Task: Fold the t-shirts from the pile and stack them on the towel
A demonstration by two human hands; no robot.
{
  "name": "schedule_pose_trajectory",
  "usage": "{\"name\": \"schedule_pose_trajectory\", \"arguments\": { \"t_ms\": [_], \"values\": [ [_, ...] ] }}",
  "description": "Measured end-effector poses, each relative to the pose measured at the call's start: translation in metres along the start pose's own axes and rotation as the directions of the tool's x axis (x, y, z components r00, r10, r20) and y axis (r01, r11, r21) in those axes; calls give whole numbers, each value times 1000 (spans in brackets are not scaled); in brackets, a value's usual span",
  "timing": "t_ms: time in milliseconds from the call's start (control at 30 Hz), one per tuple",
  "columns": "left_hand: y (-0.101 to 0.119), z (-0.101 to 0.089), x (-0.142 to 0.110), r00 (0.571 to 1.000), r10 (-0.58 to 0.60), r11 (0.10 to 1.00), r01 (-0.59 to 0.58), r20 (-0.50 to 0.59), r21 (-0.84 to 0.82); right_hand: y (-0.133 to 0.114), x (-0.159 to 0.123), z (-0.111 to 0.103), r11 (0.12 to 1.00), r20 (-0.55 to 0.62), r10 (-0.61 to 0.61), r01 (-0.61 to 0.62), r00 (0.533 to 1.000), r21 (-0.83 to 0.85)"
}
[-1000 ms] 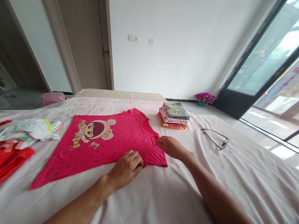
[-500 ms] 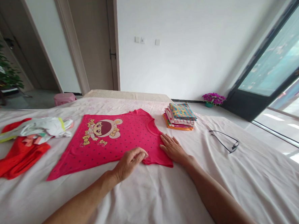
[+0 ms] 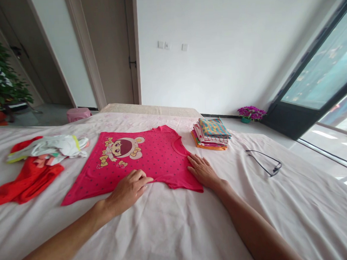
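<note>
A pink T-shirt (image 3: 151, 158) with dark dots and a cartoon girl print lies spread sideways on the bed sheet, collar to the right. My right hand (image 3: 204, 171) rests flat on the shirt beside the collar, fingers stretched out. At the shirt's near edge is my left hand (image 3: 128, 191), its fingers loosely bent and the foremost one pointing right along the edge. I see no cloth gripped in it. A short sleeve sticks out between the two hands.
Folded clothes form a stack (image 3: 211, 134) beyond my right hand. Black-framed glasses (image 3: 274, 169) lie farther right. Crumpled red clothing (image 3: 29, 182) and white clothing (image 3: 51, 147) lie at left. Behind the bed are a pink stool (image 3: 78, 114) and purple flowers (image 3: 251, 112).
My left hand has moved left along the shirt's near edge, away from the sleeve, and its fingers have loosened. My right hand stays on the shirt. The view has shifted slightly.
</note>
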State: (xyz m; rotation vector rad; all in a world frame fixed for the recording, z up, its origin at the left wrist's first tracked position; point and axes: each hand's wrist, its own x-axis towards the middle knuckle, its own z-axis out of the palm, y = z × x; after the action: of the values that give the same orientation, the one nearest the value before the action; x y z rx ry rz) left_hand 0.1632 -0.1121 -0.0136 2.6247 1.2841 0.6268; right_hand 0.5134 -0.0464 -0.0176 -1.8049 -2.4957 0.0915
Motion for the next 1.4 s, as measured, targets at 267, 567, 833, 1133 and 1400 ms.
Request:
{"name": "schedule_pose_trajectory", "arguments": {
  "t_ms": [267,567,833,1133,1400],
  "values": [
    [-7,-2,-10,999,-21,1000,21,-28,-3,1,0,2,1000,-32,-20,20,999,0],
    [-29,-17,-40,970,-9,989,-27,242,146,2,1,5,992,-164,-123,125,979,2],
    [-77,-47,-109,976,-168,956,128,136,265,-10,-8,-16,960,-246,-192,234,950,152],
    [-106,-56,-157,960,-274,921,280,-57,270,-3,-3,-16,912,-172,-239,281,956,298],
    [-136,-73,-179,963,-267,912,267,-41,311,3,-16,-59,892,186,-303,210,935,399]
  ]
}}
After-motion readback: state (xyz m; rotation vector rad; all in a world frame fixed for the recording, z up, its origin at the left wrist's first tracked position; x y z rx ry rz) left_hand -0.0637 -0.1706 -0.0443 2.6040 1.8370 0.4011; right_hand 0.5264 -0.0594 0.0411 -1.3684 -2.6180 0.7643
